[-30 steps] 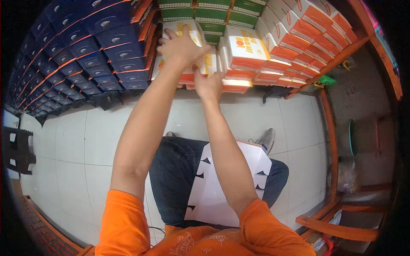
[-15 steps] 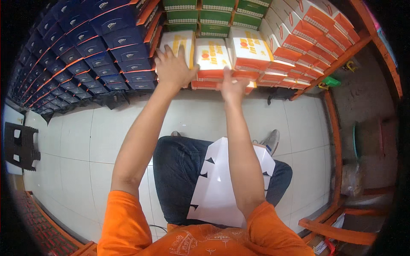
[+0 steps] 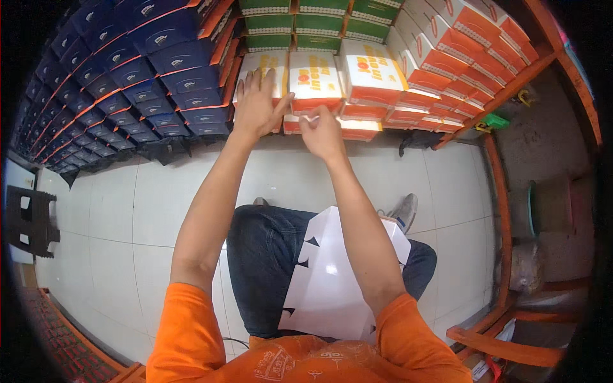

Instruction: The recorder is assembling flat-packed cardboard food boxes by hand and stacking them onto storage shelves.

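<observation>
My left hand (image 3: 258,107) lies with spread fingers on the top and front of a white-and-orange carton (image 3: 262,62) at the left of a short row. My right hand (image 3: 324,133) is curled with its knuckles against the front of the middle carton (image 3: 314,76); nothing shows in its fingers. A third carton (image 3: 371,70) of the same kind stands to the right, and more orange-fronted cartons (image 3: 364,131) lie beneath. Across my lap rests a flat white cardboard blank (image 3: 332,281) with notched edges, partly covered by my right forearm.
Dark blue cartons (image 3: 182,57) are stacked high on the left, green cartons (image 3: 318,24) behind, more orange-and-white ones (image 3: 440,57) on the right. An orange frame (image 3: 501,217) bounds the right side. A dark plastic stool (image 3: 32,220) stands at the far left on the tiled floor (image 3: 179,198).
My right hand has moved left and its fingers have curled in. The middle carton has shifted slightly back, in line with its neighbours. My left hand has stayed on the left carton.
</observation>
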Action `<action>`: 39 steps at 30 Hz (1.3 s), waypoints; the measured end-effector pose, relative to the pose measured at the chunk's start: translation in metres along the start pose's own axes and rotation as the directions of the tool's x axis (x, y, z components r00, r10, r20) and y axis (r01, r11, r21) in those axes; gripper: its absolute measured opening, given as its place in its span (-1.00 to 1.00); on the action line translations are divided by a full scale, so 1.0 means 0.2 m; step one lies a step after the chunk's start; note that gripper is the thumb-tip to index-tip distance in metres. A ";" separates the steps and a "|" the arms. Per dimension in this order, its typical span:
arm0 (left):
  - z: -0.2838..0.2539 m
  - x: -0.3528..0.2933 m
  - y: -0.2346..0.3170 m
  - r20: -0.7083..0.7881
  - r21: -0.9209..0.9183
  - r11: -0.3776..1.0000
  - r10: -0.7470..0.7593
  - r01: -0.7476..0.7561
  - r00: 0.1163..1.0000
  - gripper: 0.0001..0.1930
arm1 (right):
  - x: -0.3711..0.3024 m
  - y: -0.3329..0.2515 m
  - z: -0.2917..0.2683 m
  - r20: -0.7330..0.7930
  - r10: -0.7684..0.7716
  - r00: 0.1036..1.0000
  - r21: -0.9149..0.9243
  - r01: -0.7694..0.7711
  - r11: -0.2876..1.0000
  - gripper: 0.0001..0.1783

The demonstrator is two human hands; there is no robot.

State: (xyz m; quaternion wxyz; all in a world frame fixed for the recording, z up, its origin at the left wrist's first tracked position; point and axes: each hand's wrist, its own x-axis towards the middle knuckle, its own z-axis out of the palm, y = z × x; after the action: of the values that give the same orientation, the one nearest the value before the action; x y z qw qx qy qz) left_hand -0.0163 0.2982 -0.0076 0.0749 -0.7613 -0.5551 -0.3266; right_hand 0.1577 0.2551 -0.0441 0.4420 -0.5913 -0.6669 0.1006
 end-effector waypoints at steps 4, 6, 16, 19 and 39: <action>-0.10 -0.21 -0.05 -0.159 -0.150 0.988 0.002 -0.026 0.987 -0.50 | -0.17 0.01 -0.14 0.089 0.062 0.994 0.226 -0.081 0.971 -0.78; -0.13 -0.38 -0.01 -0.121 -0.370 0.917 -0.207 0.149 0.971 -0.68 | -0.21 -0.01 -0.28 0.215 0.080 0.973 0.245 -0.133 0.960 -0.81; 0.25 -0.47 -0.05 0.121 -0.474 0.861 -0.144 0.184 0.982 -0.67 | -0.10 0.09 -0.08 0.314 -0.182 0.932 0.106 0.156 0.982 -0.64; 0.23 -0.49 -0.01 0.035 -0.488 0.868 -0.090 0.095 0.995 -0.68 | -0.12 0.28 -0.18 0.394 0.110 0.913 -0.048 -0.099 0.994 -0.76; -0.06 -1.60 1.40 0.521 -0.780 0.557 0.327 0.285 0.788 -0.13 | -1.05 0.47 -1.40 -0.039 0.540 0.841 0.325 -0.500 0.803 -0.87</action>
State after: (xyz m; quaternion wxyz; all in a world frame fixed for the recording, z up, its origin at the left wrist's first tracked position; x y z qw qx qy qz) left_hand 0.1746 -0.0654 -0.1146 -0.4732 -0.7730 -0.3161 -0.2806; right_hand 0.4027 -0.0123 -0.0394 0.5247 -0.6821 -0.4253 0.2802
